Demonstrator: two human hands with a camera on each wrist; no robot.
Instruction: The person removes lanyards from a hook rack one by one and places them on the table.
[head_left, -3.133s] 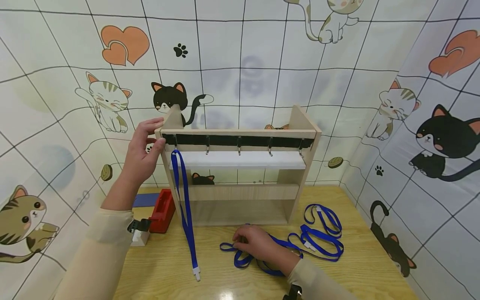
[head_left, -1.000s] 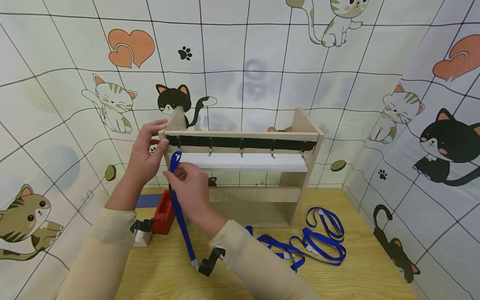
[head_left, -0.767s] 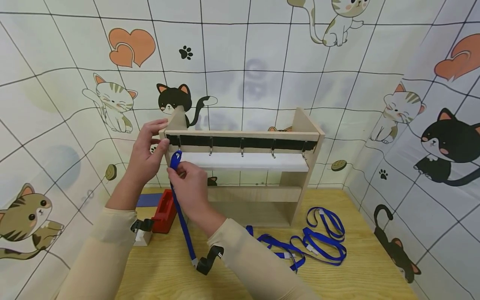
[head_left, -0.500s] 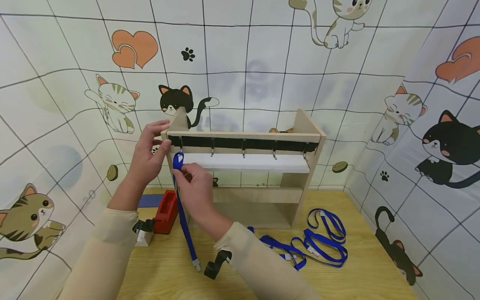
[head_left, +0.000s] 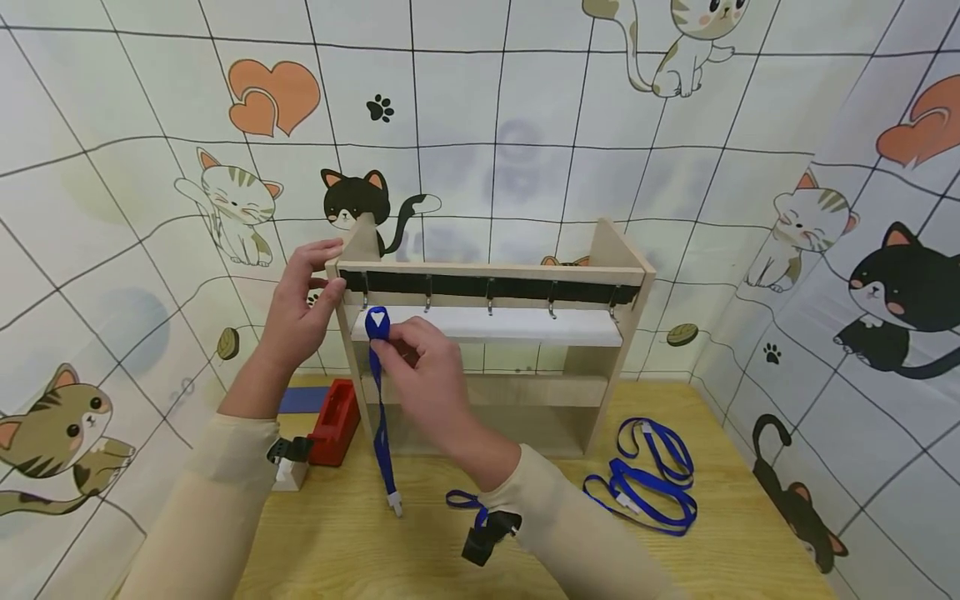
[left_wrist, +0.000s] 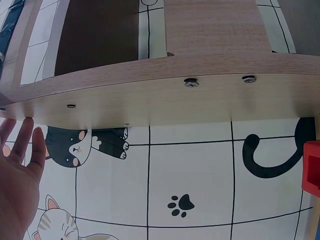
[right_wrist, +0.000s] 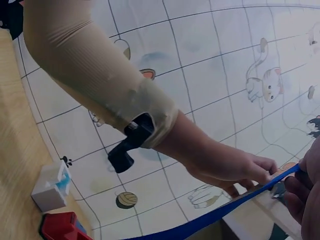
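Observation:
A blue lanyard (head_left: 379,392) with a white clip at its lower end hangs from my right hand (head_left: 431,375), which pinches it just below its top loop. That loop sits below and right of the leftmost hook (head_left: 365,300) on the wooden rack (head_left: 487,271). In the right wrist view the blue strap (right_wrist: 215,212) runs taut from the fingers. At the rack's upper left corner, my left hand (head_left: 300,304) rests with its thumb near the front edge. The left wrist view shows its straight fingers (left_wrist: 22,140) against the outer side panel (left_wrist: 165,100).
Several metal hooks line the rack's black strip (head_left: 457,285). Coiled blue lanyards (head_left: 656,492) lie at right on the table (head_left: 315,550); another lanyard (head_left: 462,500) is partly hidden by my right sleeve. A red holder (head_left: 335,422), white box (head_left: 290,477) and blue flat item (head_left: 302,400) stand at left.
My right hand came up from the lanyards on the table and took the hanging lanyard near its hook. Its loop has come off the hook and shifted right. The left hand stays at the rack.

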